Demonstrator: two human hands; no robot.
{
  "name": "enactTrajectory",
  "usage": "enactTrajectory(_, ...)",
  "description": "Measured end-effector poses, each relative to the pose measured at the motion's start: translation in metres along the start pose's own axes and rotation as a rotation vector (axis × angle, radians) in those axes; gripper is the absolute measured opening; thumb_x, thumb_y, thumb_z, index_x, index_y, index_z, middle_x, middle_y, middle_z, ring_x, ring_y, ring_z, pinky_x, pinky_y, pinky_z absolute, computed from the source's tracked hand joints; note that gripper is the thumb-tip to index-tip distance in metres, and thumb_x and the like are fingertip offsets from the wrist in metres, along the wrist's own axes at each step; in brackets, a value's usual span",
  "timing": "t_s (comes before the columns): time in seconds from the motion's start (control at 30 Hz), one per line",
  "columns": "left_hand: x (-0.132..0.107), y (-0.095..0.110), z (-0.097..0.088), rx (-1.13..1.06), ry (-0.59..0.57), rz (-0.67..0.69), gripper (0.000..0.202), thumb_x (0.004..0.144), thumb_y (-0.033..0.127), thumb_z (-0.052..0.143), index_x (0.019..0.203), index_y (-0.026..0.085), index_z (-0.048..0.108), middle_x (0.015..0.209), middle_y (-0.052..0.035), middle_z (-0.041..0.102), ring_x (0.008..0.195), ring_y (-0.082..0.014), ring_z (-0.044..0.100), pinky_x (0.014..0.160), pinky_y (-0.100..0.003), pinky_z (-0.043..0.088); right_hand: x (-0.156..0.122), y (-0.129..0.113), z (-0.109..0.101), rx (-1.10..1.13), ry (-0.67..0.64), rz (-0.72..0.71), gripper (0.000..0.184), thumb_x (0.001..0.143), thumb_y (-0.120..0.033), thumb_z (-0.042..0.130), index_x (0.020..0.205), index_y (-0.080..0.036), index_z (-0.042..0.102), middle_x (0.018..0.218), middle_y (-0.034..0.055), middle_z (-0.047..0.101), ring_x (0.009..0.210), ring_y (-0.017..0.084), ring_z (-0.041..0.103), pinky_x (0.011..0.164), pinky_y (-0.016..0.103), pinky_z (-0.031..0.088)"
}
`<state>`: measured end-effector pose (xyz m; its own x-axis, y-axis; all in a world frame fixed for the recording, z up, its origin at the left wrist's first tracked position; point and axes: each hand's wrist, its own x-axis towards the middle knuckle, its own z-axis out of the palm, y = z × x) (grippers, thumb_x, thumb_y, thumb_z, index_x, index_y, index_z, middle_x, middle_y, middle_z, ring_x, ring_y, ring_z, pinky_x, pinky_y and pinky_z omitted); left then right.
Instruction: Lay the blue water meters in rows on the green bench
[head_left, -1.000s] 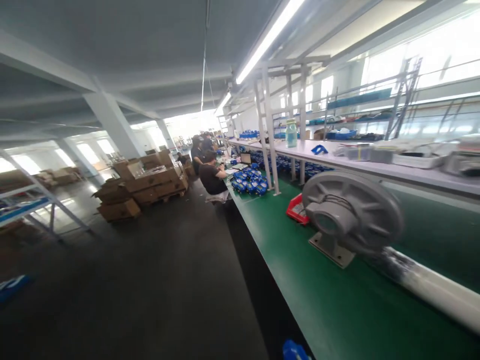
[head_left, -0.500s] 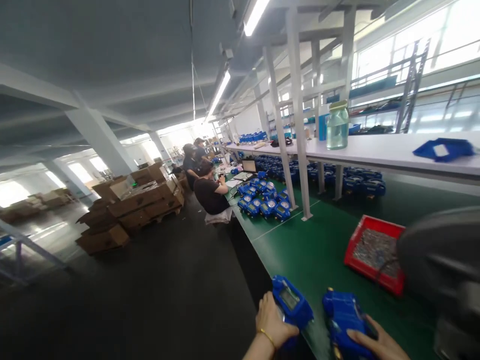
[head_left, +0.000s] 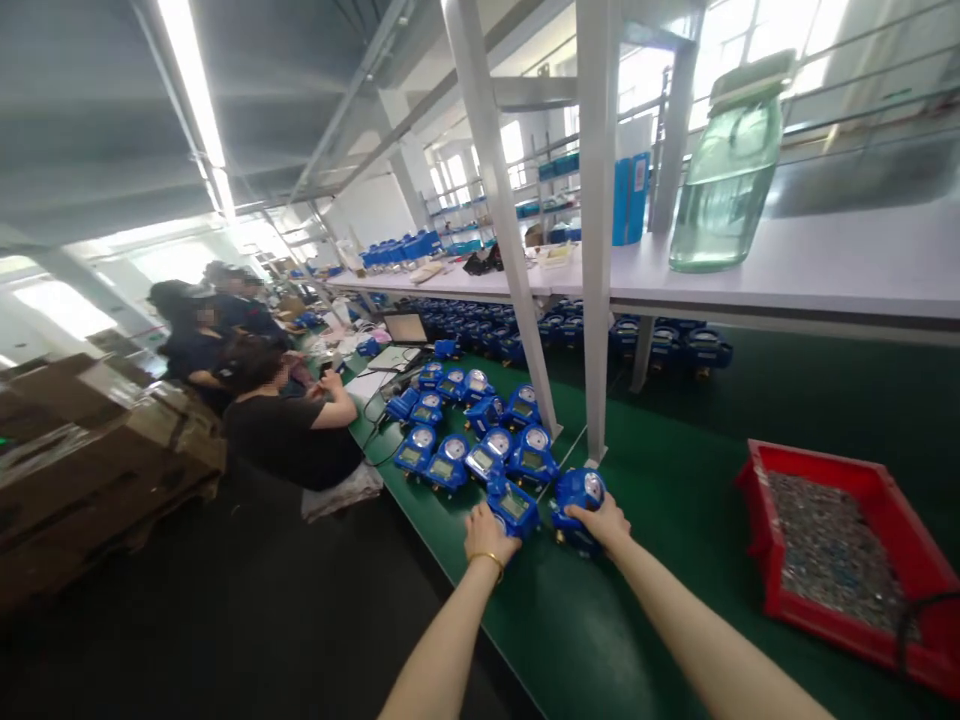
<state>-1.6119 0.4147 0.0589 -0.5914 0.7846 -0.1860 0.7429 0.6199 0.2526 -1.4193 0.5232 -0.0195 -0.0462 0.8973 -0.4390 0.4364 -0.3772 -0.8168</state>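
My left hand (head_left: 487,537), with a yellow bracelet at the wrist, is closed round a blue meter (head_left: 514,506) that has a grey display window. Just to the right, my right hand (head_left: 606,522) grips a second blue meter (head_left: 576,497) with a round dial on top and brass fittings low on its body. Both arms reach forward over the green bench top (head_left: 600,620). Directly beyond my hands stands a group of similar blue meters (head_left: 450,462), dials and displays facing up. My left hand's meter is close against the nearest of them; whether they touch I cannot tell.
A red bin (head_left: 847,610) of small metallic parts sits at the right. Grey shelf posts (head_left: 596,300) rise just past the meters, carrying a white shelf (head_left: 825,270) with a glass jar (head_left: 724,185). A seated co-worker (head_left: 285,420) is at the bench's left edge, near a laptop (head_left: 405,328).
Both hands have moved forward along the bench with their meters, from the near edge to the group of meters. My view has come closer to the group and the posts.
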Motion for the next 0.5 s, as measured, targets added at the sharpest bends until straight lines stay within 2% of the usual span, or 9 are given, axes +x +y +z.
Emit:
enactTrajectory(0.1,0.029,-0.013,0.009,-0.006,0.1,0.14,0.073,0.06,0.036,0.073,0.122,0.01,0.043,0.126,-0.0177,0.046,0.118,-0.0335,0.045,0.099,-0.042,0.042,0.01,-0.011,0.017,0.045,0.09,0.011,0.11,0.056,-0.059,0.073,0.143,-0.006,0.03,0.143,0.0268,0.033,0.135,0.043,0.029,0.115,0.053,0.019)
enactTrajectory(0.2,0.043,-0.028,0.025,-0.05,0.285,0.32,0.079,0.07,0.039,0.069,0.134,0.009,0.033,0.136,-0.0201,0.036,0.128,-0.0339,0.035,0.11,-0.047,0.032,0.007,-0.017,0.03,0.136,0.125,-0.07,0.101,0.064,-0.057,0.07,0.144,-0.01,0.03,0.152,0.0207,0.019,0.141,0.031,0.024,0.117,0.037,0.02)
enactTrajectory(0.3,0.052,-0.033,0.035,-0.007,0.375,0.428,0.086,0.073,0.043,0.068,0.14,0.009,0.026,0.145,-0.0228,0.027,0.138,-0.0358,0.024,0.115,-0.054,0.025,0.0,-0.019,0.037,0.218,0.103,-0.108,0.108,0.061,-0.052,0.073,0.147,-0.011,0.023,0.156,0.0168,0.01,0.145,0.026,0.016,0.118,0.032,0.018)
enactTrajectory(0.37,0.055,-0.029,0.034,0.062,0.383,0.418,0.088,0.073,0.044,0.068,0.142,0.012,0.024,0.15,-0.0223,0.024,0.141,-0.0372,0.021,0.115,-0.061,0.02,-0.009,-0.016,0.034,0.264,0.089,-0.107,0.117,0.056,-0.051,0.075,0.149,-0.01,0.017,0.158,0.0171,0.006,0.146,0.025,0.01,0.119,0.034,0.015)
enactTrajectory(0.43,0.052,-0.023,0.028,0.109,0.395,0.382,0.089,0.072,0.044,0.067,0.144,0.014,0.023,0.152,-0.0216,0.023,0.141,-0.0391,0.021,0.112,-0.068,0.018,-0.029,-0.006,0.02,0.312,0.082,-0.096,0.117,0.053,-0.051,0.074,0.148,-0.008,0.02,0.157,0.0182,0.009,0.146,0.026,0.011,0.119,0.035,0.015)
enactTrajectory(0.5,0.042,-0.017,0.019,0.095,0.436,0.357,0.089,0.072,0.046,0.064,0.144,0.015,0.023,0.153,-0.0224,0.023,0.141,-0.0411,0.022,0.109,-0.073,0.018,-0.062,0.016,-0.005,0.373,0.072,-0.068,0.107,0.052,-0.052,0.07,0.142,-0.007,0.034,0.152,0.0205,0.027,0.139,0.029,0.031,0.114,0.037,0.029)
